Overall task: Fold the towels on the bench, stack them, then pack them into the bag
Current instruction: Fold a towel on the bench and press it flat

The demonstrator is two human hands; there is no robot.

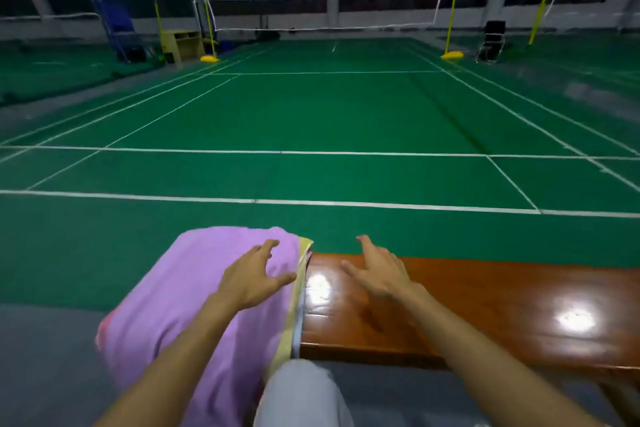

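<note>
The purple towel (pixel 180 288) drapes the tabletop's (pixel 485 305) left end, long axis pointing away toward the court, with a yellow towel (pixel 294 305) edging out beneath. The left hand (pixel 251 279) is over it and the right hand (pixel 381 270) over bare wood, both with fingers (pixel 268 246) spread, holding nothing.

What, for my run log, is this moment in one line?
left hand: open, over purple towel | right hand: open, over bench

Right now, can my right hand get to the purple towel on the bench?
Probably yes. The right hand is open over bare bench, just beside the purple towel; nothing lies between them. The left hand is over the towel itself.
</note>
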